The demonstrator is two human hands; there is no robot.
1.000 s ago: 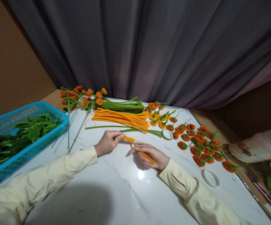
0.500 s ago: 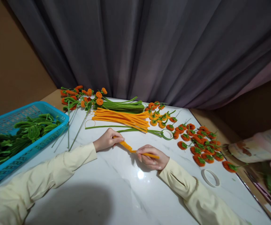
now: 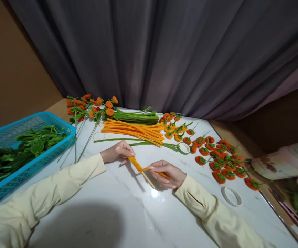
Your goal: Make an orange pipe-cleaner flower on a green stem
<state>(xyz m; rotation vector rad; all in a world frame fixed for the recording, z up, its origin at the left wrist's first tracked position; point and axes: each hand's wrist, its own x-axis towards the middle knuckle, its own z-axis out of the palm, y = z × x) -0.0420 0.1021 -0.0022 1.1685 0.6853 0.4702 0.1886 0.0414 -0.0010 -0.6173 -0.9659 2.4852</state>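
Head view: above the desk [image 3: 128, 220], the left hand [image 3: 116, 151] pinches the coil [image 3: 135, 163] on its stick [image 3: 148, 180], the right hand [image 3: 169, 174] its strip [image 3: 145, 168]; likely light, soft, bendy, best held near the coil.

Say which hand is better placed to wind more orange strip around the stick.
Probably the right hand: it holds the loose orange strip, while the left hand pinches the stick at its wrapped end.

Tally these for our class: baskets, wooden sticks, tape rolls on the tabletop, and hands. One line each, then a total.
Baskets: 1, blue basket
Wooden sticks: 1, partly wrapped wooden stick
Tape rolls: 2, green-edged roll, white roll
Hands: 2, left hand, right hand
Total: 6
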